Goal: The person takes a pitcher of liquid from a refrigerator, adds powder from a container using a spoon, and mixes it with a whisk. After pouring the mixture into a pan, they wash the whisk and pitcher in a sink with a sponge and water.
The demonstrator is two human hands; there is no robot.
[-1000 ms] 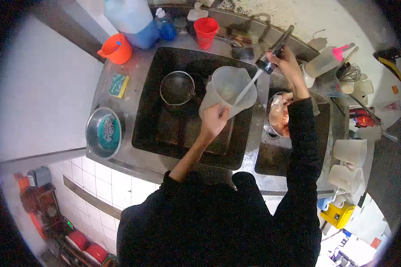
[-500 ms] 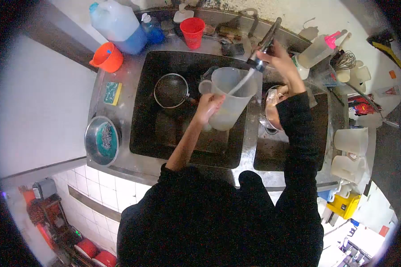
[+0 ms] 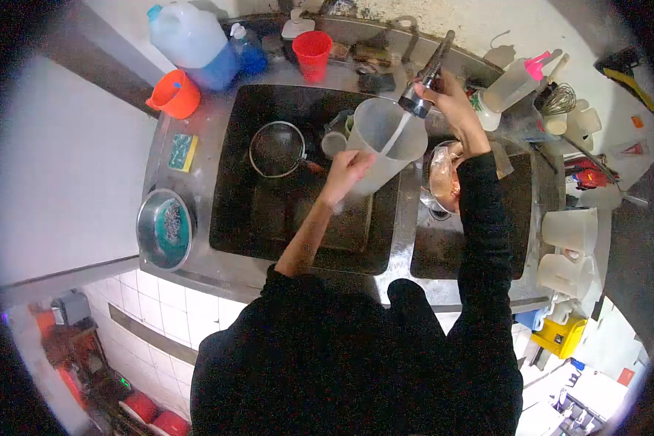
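Tipped further, translucent plastic jug (image 3: 382, 142) gripped by left hand (image 3: 347, 171), right hand (image 3: 454, 110) clasping upper-centre metal spray nozzle (image 3: 417, 103); wet grip may slip.

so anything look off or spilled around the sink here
Nothing stands out. The jug is held tilted over the sink, but the water from the sprayer lands inside it. No spill shows on the counter.
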